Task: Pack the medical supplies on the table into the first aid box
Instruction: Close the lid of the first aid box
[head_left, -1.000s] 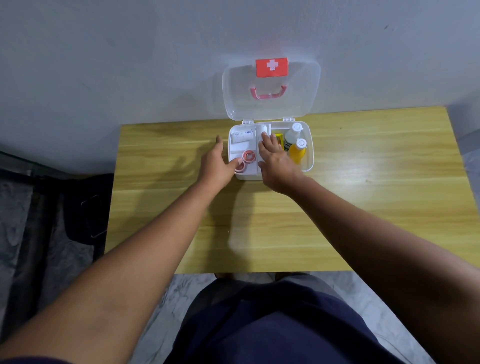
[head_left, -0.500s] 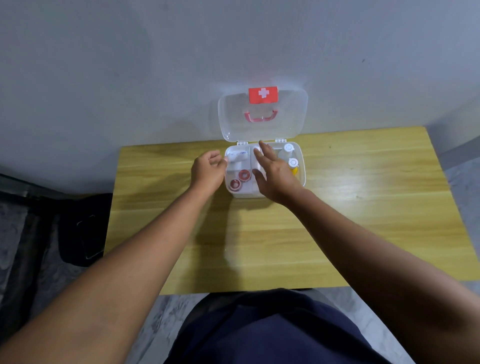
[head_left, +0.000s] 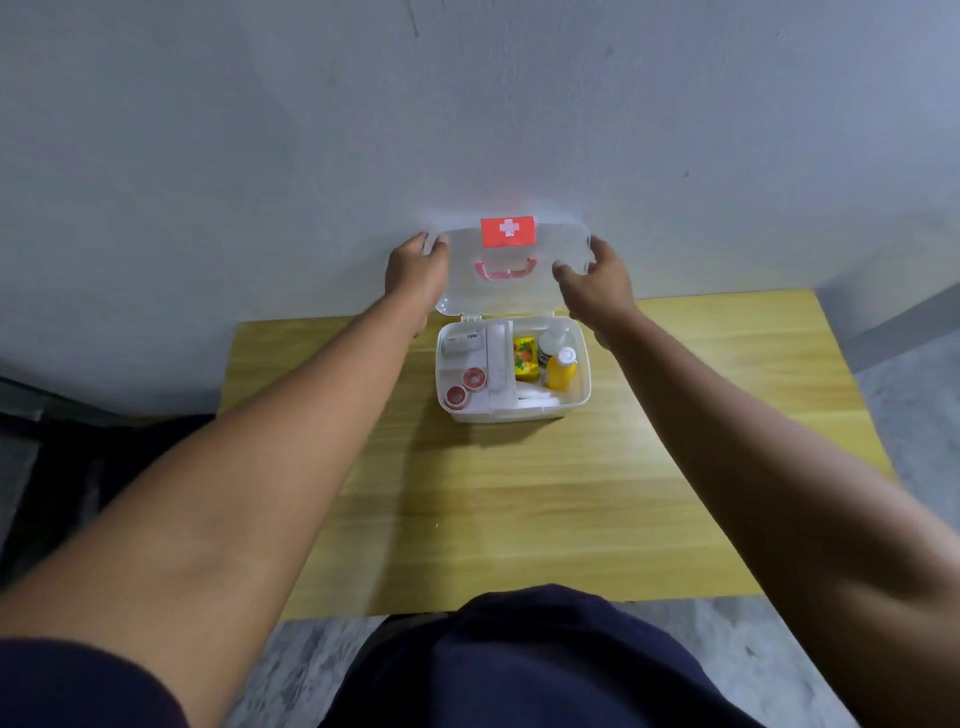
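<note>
a: where is the first aid box sitting?

b: it is sitting on the wooden table, toward the far edge near the grey wall, with its clear lid standing upright.

a: what are the hands doing?

b: the left hand is curling its fingers around the lid's upper left corner, and the right hand is gripping the upper right corner, thumb in front. both are closed on the lid and nothing else.

a: what is lying inside?

b: two red tape rolls are resting in the left front compartment, a white packet behind them. on the right side a yellow packet is sitting beside a white bottle and an orange bottle.

a: anything on the lid?

b: a red label with a white cross is showing above a pink handle.
</note>
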